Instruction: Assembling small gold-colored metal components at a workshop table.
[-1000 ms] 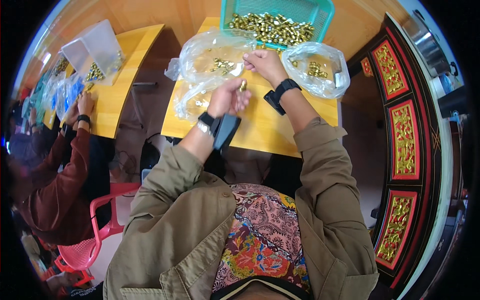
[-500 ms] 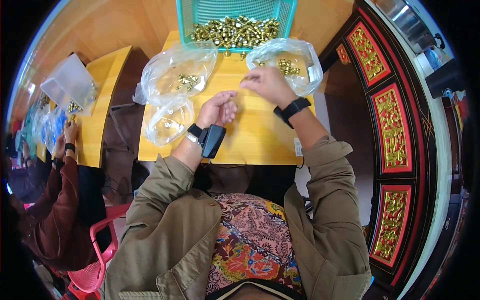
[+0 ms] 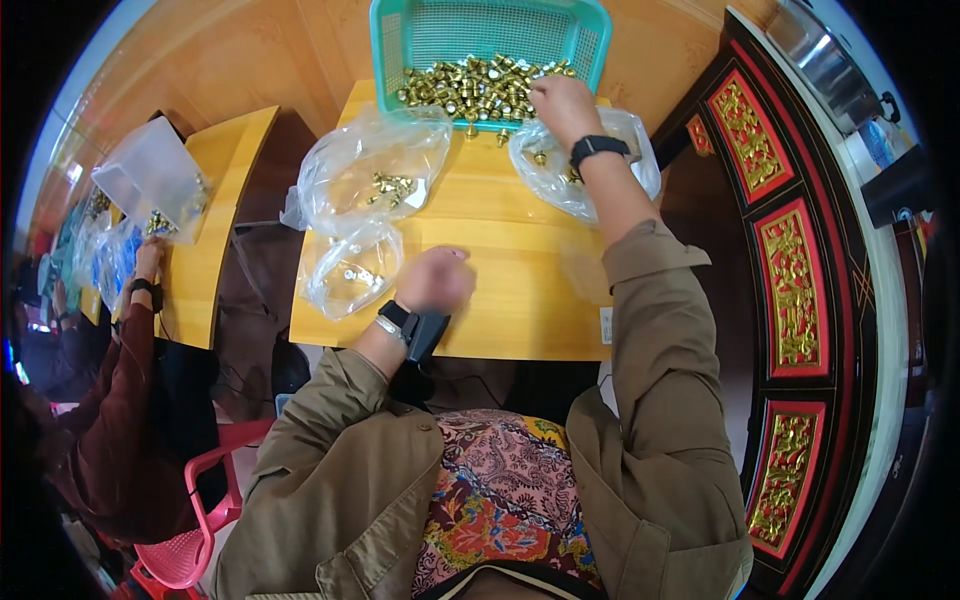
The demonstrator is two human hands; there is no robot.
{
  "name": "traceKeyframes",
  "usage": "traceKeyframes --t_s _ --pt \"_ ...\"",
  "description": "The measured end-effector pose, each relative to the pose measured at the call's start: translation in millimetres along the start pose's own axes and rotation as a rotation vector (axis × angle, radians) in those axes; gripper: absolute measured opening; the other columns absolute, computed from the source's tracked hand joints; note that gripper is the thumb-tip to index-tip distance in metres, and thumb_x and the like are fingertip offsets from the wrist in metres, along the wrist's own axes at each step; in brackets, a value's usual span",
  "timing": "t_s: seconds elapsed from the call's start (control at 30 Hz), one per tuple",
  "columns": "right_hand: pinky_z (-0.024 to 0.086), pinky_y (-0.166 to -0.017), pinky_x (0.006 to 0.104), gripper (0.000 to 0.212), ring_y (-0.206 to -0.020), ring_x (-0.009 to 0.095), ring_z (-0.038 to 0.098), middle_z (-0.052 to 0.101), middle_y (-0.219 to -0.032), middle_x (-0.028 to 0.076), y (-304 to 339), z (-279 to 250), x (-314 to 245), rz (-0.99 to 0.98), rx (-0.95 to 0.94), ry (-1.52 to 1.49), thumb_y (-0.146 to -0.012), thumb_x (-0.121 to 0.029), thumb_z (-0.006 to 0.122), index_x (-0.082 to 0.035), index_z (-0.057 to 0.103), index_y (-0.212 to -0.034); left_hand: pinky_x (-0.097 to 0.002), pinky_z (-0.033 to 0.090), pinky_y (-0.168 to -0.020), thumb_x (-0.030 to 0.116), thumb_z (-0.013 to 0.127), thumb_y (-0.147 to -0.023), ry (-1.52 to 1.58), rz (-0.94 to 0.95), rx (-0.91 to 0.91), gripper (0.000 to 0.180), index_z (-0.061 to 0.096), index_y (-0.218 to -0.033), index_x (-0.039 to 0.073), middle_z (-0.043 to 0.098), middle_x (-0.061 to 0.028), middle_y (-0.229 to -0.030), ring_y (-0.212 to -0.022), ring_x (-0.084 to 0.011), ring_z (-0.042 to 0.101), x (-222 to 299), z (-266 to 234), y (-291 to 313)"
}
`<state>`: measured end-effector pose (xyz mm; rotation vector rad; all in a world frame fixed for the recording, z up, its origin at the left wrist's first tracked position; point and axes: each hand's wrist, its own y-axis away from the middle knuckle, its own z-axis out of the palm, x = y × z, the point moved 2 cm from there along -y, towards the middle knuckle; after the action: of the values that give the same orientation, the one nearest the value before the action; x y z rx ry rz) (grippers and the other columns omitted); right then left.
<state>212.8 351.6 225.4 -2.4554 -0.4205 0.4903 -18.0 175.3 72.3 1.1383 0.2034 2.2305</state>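
Note:
My right hand [image 3: 566, 108] is at the front right rim of the teal plastic basket [image 3: 490, 128]. Its fingers are curled together at the heap of brass fittings [image 3: 470, 88]; what they hold, if anything, is hidden. Below that hand, a clear plastic bag [image 3: 633, 150] holds several brass fittings. My left hand [image 3: 437, 280] is over the table's near part, smeared by motion, so its fingers cannot be made out. Beside it lies a small clear bag [image 3: 335, 262] with small silvery parts. Behind that, a larger clear bag [image 3: 330, 160] contains brass pieces [image 3: 391, 189].
Two loose brass fittings stand on the yellow table [image 3: 480, 210] before the basket. At left, another person [image 3: 110, 410] works at a second table [image 3: 215, 190] with a translucent bin [image 3: 150, 175]. A red chair [image 3: 215, 475] is there. A carved dark cabinet [image 3: 795, 290] stands right.
My right hand has moved away from my left, forward and right to the basket. My left hand has dropped back toward the table's near edge. The whole view has shifted slightly.

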Motion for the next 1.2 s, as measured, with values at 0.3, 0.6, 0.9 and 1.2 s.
traceKeyframes --t_s 0.3,0.6,0.9,1.2 --pt "0.049 -0.076 0.0430 0.024 -0.081 0.033 0.062 0.065 -0.084 0.017 -49.0 148.1 -53.9 0.105 -0.480 0.140 -0.073 -0.027 0.062 -0.004 0.068 -0.080 -0.0285 0.052 -0.050 0.021 0.038 -0.093 -0.027 -0.005 0.035 0.023 0.052 -0.096 0.002 0.062 -0.0107 -0.068 -0.056 -0.0199 0.062 32.5 -27.4 -10.1" --pt "0.051 -0.070 0.0411 0.017 -0.075 0.032 0.063 0.065 -0.081 0.017 -39.9 146.2 -68.3 0.130 -0.421 0.151 -0.075 -0.011 0.054 -0.002 0.068 -0.082 -0.0298 0.053 -0.052 0.019 0.038 -0.092 -0.016 -0.026 -0.015 0.022 0.051 -0.095 0.002 0.062 -0.0132 -0.069 -0.056 -0.0214 0.062 32.1 -42.2 -4.8" --pt "0.043 -0.058 0.0197 0.015 -0.065 0.008 0.055 0.060 -0.074 0.003 85.5 -40.7 -138.8 0.452 -0.409 -1.209 -0.081 -0.009 0.063 0.001 0.061 -0.092 -0.0245 0.050 -0.058 0.020 0.041 -0.092 -0.021 0.197 -0.095 0.029 0.047 -0.114 0.002 0.062 -0.0102 -0.084 -0.066 -0.0158 0.060 15.6 -8.2 47.8" --pt "0.046 -0.064 0.0223 0.009 -0.068 0.009 0.057 0.062 -0.076 0.005 229.7 -73.9 -175.9 0.578 -0.058 -1.423 -0.080 -0.003 0.063 0.002 0.062 -0.087 -0.0231 0.045 -0.056 0.020 0.044 -0.092 -0.035 0.498 -0.185 0.028 0.048 -0.112 0.002 0.057 -0.0076 -0.083 -0.065 -0.0127 0.054 -4.2 83.2 126.5"
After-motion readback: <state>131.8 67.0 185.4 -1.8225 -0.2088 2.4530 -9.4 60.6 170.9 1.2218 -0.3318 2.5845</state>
